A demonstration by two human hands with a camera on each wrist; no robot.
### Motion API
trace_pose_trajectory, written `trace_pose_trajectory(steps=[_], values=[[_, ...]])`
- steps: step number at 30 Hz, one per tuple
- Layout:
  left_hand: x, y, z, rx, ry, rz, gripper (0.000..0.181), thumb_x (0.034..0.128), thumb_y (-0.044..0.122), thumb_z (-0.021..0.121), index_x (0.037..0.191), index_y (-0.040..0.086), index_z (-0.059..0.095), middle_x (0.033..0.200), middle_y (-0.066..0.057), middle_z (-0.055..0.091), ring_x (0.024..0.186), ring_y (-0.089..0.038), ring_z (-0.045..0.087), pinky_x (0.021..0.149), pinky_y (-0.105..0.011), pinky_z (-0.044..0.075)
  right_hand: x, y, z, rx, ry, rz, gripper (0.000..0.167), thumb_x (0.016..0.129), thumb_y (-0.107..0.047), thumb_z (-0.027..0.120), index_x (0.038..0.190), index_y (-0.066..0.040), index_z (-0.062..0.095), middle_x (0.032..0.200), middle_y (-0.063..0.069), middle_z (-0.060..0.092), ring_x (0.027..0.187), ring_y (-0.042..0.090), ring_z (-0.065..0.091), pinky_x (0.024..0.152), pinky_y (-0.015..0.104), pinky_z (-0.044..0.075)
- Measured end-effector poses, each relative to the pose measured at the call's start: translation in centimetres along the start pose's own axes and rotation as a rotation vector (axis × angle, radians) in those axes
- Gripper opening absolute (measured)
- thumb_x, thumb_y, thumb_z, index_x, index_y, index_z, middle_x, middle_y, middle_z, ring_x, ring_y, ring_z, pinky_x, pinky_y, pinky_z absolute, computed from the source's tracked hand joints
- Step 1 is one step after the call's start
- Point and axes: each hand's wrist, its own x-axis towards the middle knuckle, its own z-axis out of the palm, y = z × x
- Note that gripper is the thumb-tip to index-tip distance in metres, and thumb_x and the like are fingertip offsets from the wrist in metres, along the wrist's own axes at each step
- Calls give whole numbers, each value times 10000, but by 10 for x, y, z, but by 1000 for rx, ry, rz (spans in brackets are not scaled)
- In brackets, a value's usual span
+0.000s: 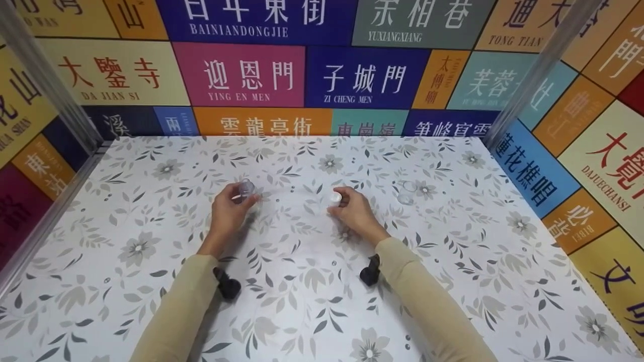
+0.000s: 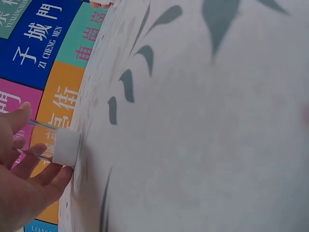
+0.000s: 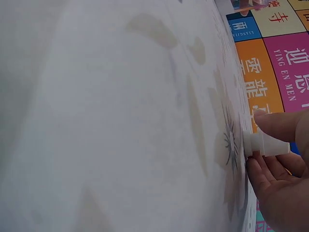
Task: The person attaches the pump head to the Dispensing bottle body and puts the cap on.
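On the left of the table, my left hand (image 1: 230,208) holds a small clear bottle (image 1: 246,188) between thumb and fingers. Its white cap (image 2: 66,147) points down at the tabletop, so the bottle is upside down; whether the cap touches the table I cannot tell. To the right, my right hand (image 1: 354,211) pinches a small white stepped cylinder (image 1: 335,198) between thumb and fingers. Seen from the right wrist, the white cylinder (image 3: 265,144) has its narrower end at or close to the table surface. A gap of bare tablecloth separates the hands.
A clear, see-through piece (image 1: 406,193) lies on the table to the right of my right hand, its shape hard to make out. Flowered cloth covers the table (image 1: 312,322). Colourful panels with lettering (image 1: 241,75) stand behind and at both sides, with metal posts (image 1: 533,75) at the corners.
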Motion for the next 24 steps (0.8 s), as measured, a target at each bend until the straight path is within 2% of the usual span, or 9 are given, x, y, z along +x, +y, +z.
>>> trace_pose_trajectory(steps=[9, 17, 24], values=[[-1, -1, 2, -1, 39, 16, 445, 894, 111, 747, 1300, -14, 612, 1309, -220, 657, 1203, -323, 658, 977, -341, 559, 0, 0, 2, -17, 43, 4, 423, 868, -14, 727, 1275, -6, 612, 1165, 179, 688, 1082, 269, 653, 923, 326, 546], [-2, -2, 3, -15, 61, -22, 452, 886, 113, 755, 1314, 28, 638, 1317, -189, 662, 1193, -293, 669, 946, -314, 569, 0, -3, 5, -57, 72, 0, 398, 841, -33, 752, 1223, -14, 642, 1141, 175, 706, 1066, 278, 669, 939, 357, 547], [-1, -1, 1, 34, 43, -42, 489, 891, 151, 752, 1353, 70, 610, 1323, -154, 668, 1210, -266, 658, 948, -334, 566, 2, -6, 6, -97, 74, 11, 389, 842, -83, 750, 1217, -45, 655, 1142, 146, 715, 1074, 268, 669, 973, 366, 532]])
